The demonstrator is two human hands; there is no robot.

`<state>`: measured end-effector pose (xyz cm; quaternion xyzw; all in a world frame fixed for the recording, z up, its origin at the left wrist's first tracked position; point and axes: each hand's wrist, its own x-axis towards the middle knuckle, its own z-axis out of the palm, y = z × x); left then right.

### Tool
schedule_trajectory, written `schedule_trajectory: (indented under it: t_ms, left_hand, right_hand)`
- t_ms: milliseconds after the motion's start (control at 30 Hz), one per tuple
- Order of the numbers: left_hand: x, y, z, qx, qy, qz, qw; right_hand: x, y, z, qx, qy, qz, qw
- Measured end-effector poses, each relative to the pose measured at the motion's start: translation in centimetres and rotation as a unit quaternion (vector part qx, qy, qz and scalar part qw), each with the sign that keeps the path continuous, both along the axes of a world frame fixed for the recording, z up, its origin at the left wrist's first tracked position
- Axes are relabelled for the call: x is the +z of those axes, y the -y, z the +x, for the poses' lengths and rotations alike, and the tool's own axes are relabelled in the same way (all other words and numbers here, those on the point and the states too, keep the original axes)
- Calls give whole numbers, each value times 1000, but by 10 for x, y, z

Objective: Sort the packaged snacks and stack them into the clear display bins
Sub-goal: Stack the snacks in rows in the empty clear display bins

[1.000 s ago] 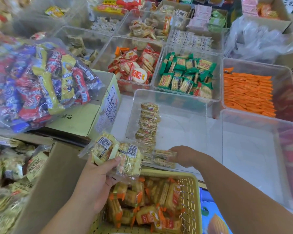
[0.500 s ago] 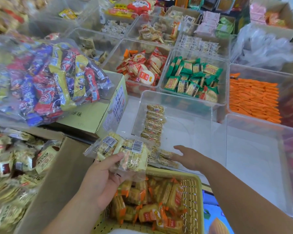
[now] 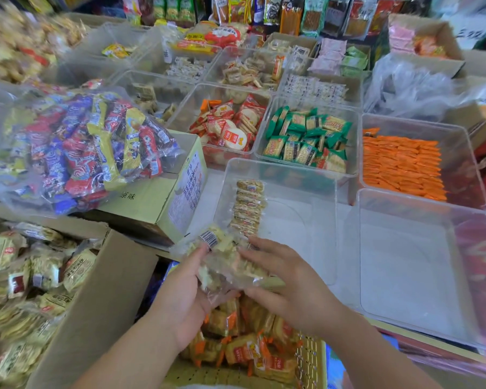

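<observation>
Both hands clasp a bundle of clear-wrapped crackers (image 3: 225, 262): the left hand (image 3: 185, 290) cups it from below and the left side, thumb by a barcode, while the right hand (image 3: 286, 284) lies on its right side, fingers spread over the wrap. The bundle hovers at the near edge of a clear bin (image 3: 306, 220), which holds 1 neat row of the same crackers (image 3: 249, 209) along its left wall. Below the hands, nearer than that bin, a yellow basket (image 3: 312, 360) carries orange-trimmed packs (image 3: 244, 349). Right of the bin stands an empty bin (image 3: 404, 276). Behind the bin sit bins of green packs (image 3: 306, 138) and red packs (image 3: 230, 127). Left of the bin a carton (image 3: 157, 197) bears a bag of candy (image 3: 76, 150).
</observation>
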<state>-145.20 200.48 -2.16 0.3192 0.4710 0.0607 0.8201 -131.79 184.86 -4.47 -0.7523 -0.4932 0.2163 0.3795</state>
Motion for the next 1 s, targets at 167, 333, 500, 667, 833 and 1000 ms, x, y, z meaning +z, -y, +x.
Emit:
schedule_trajectory:
  t_ms: [167,333,500,667,833,1000]
  left_hand:
    - [1,4,-9,9,-34,116,993]
    - [3,11,-14,-64,57,98,992]
    - [3,18,-11,-61,41,115,991]
    - [-4,10,-8,-3,0,91,996]
    - [-11,6,0,-49,6,74,996]
    - [-17,-3,9,-84,8,80,993]
  right_hand:
    - [5,11,2,-137,-461,33,876]
    - [8,8,-8,-133,-587,34,798]
    - [10,4,-19,-202,-432,-22,879]
    - [0,15,-22,-45,28,-18,998]
    - [-12,7,-17,-16,158,-15,987]
    - [-25,5,10,-53,147,0,988]
